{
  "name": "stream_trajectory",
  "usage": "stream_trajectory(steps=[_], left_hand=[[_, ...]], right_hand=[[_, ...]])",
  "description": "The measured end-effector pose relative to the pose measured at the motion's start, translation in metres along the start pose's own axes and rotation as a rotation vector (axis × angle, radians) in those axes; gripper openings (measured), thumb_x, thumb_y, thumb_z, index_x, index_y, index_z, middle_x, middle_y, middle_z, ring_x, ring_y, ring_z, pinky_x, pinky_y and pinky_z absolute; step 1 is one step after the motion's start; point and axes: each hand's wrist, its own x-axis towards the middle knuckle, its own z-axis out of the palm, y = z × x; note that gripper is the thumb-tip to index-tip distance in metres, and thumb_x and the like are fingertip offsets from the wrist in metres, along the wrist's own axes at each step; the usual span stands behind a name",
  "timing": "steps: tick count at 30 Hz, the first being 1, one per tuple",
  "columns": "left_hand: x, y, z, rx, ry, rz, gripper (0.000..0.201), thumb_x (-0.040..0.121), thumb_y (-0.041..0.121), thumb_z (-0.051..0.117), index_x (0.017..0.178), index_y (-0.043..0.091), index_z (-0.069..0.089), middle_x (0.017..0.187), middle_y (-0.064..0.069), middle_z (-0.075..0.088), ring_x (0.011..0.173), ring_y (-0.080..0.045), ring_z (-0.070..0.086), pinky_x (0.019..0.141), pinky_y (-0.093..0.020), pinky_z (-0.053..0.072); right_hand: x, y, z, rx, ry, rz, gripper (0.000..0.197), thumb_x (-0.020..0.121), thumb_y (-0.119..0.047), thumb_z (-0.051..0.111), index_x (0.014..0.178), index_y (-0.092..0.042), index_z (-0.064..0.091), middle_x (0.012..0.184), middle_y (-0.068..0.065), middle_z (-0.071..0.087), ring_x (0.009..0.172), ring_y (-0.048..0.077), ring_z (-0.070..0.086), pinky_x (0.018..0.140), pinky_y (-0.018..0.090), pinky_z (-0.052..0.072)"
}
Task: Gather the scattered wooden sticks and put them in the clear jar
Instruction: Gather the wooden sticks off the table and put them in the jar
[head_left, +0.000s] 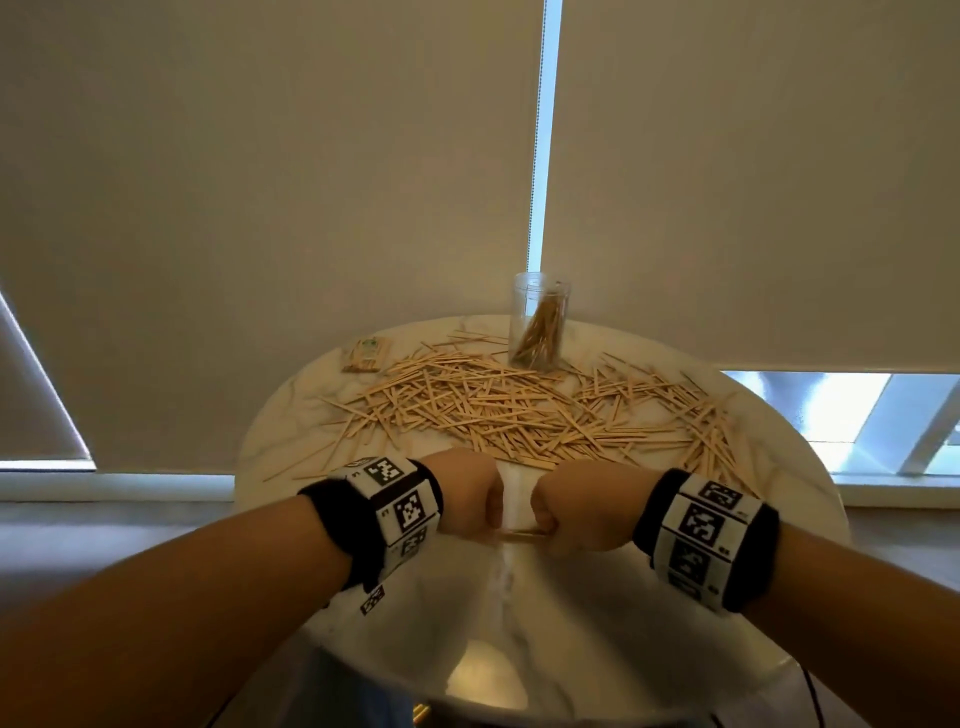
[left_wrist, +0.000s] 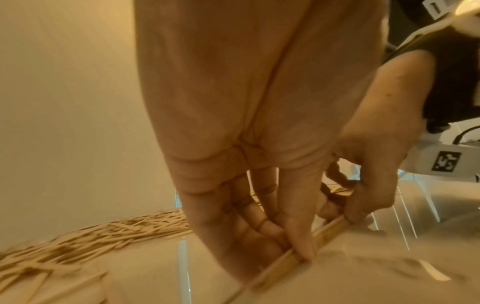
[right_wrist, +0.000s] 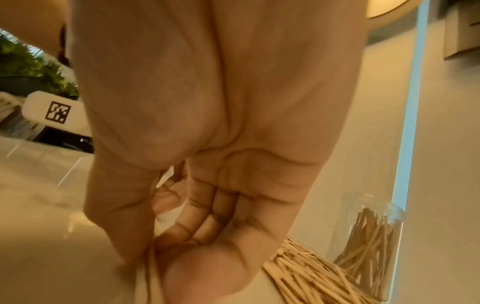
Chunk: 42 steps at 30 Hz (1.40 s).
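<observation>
Here, at the surface's (head_left: 519, 613) near edge, the left hand (head_left: 467, 493) and right hand (head_left: 582, 506) each pinch one end of a small bundle of wooden sticks (head_left: 522, 535), its long axis running left-right. The clear jar (head_left: 540, 319) stands upright at the far edge, slightly nearer the right hand.

We see pale, matt wooden sticks (head_left: 498, 410) strewn over a glossy, marble-look round tabletop (head_left: 524, 613) that mirrors the light. The jar (head_left: 538, 319) is clear, smooth plastic. Our wristbands (head_left: 387, 512) look like black cloth with printed matt panels.
</observation>
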Motion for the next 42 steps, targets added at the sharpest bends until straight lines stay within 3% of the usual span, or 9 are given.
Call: stream_trajectory(steps=[5,9,14,19,24,27,31,37,42], left_hand=[[0.001,-0.017,-0.006,-0.039,0.121,-0.116,0.026,0.099,0.015,0.052,0.118,0.009,0.068,0.115,-0.007,0.069,0.104,-0.024,0.063,0.09,-0.034,0.052],[0.008,-0.033,-0.017,-0.624,0.348,-0.261,0.027,0.103,0.028,0.039,0.101,0.005,0.052,0.082,-0.004,0.054,0.067,-0.017,0.048,0.057,-0.029,0.04],[0.014,-0.01,-0.025,-1.115,0.346,-0.125,0.053,0.096,0.064,0.043,0.108,0.016,0.064,0.088,0.0,0.059,0.069,-0.013,0.047,0.061,-0.03,0.04],[0.008,-0.012,-0.037,-1.029,0.468,-0.145,0.034,0.108,0.031,0.035,0.091,0.016,0.061,0.086,-0.003,0.065,0.074,-0.015,0.056,0.066,-0.029,0.043],[-0.013,-0.079,-0.047,-0.649,0.411,-0.409,0.034,0.109,0.022,0.031,0.117,-0.001,0.056,0.089,-0.013,0.064,0.069,-0.021,0.055,0.047,-0.019,0.04],[-0.026,-0.109,-0.038,-0.104,0.198,-0.556,0.061,0.104,0.052,0.034,0.125,0.0,0.059,0.118,-0.015,0.064,0.096,-0.026,0.058,0.076,-0.028,0.042],[-0.024,-0.116,-0.007,0.155,-0.054,-0.564,0.095,0.079,0.083,0.044,0.132,0.005,0.054,0.131,-0.011,0.06,0.115,-0.026,0.059,0.098,-0.032,0.047],[0.003,-0.11,-0.001,0.11,0.079,-0.497,0.062,0.091,0.062,0.056,0.116,0.005,0.063,0.101,-0.006,0.064,0.087,-0.022,0.06,0.073,-0.029,0.048],[0.025,-0.093,0.003,-0.021,0.185,-0.522,0.041,0.101,0.034,0.054,0.128,0.003,0.053,0.123,-0.014,0.062,0.11,-0.028,0.061,0.079,-0.03,0.045]], right_hand=[[-0.012,0.023,-0.001,-0.011,-0.016,0.09,0.026,0.091,-0.029,0.058,0.068,-0.016,0.057,0.07,-0.001,0.058,0.069,0.019,0.054,0.068,0.032,0.05],[-0.019,0.047,-0.019,0.416,0.158,0.166,0.015,0.096,-0.028,0.059,0.09,-0.018,0.068,0.08,-0.003,0.071,0.068,0.007,0.064,0.071,0.023,0.055],[0.001,0.031,-0.04,0.769,0.354,0.031,0.014,0.096,-0.025,0.062,0.093,-0.015,0.071,0.082,-0.002,0.076,0.075,0.008,0.074,0.08,0.029,0.061],[0.016,0.005,-0.049,0.863,0.446,-0.02,0.016,0.093,-0.025,0.065,0.089,-0.012,0.073,0.081,0.002,0.076,0.072,0.011,0.074,0.071,0.024,0.061],[0.029,0.034,-0.038,0.401,0.299,0.269,0.042,0.088,-0.051,0.067,0.09,-0.009,0.07,0.086,0.004,0.071,0.082,0.02,0.066,0.074,0.032,0.055],[0.033,0.055,-0.027,0.187,0.104,0.404,0.067,0.079,-0.068,0.065,0.112,-0.01,0.065,0.107,0.005,0.069,0.097,0.023,0.063,0.084,0.033,0.054],[0.038,0.066,-0.016,0.107,-0.044,0.48,0.087,0.069,-0.08,0.063,0.117,-0.008,0.066,0.11,0.004,0.068,0.099,0.021,0.06,0.094,0.035,0.053],[0.049,0.072,-0.015,0.201,0.068,0.502,0.072,0.074,-0.064,0.074,0.115,-0.005,0.066,0.108,0.004,0.068,0.099,0.022,0.063,0.089,0.033,0.054],[0.06,0.072,-0.015,0.189,0.135,0.489,0.053,0.077,-0.049,0.08,0.106,-0.006,0.07,0.091,0.003,0.064,0.085,0.021,0.06,0.076,0.031,0.054]])
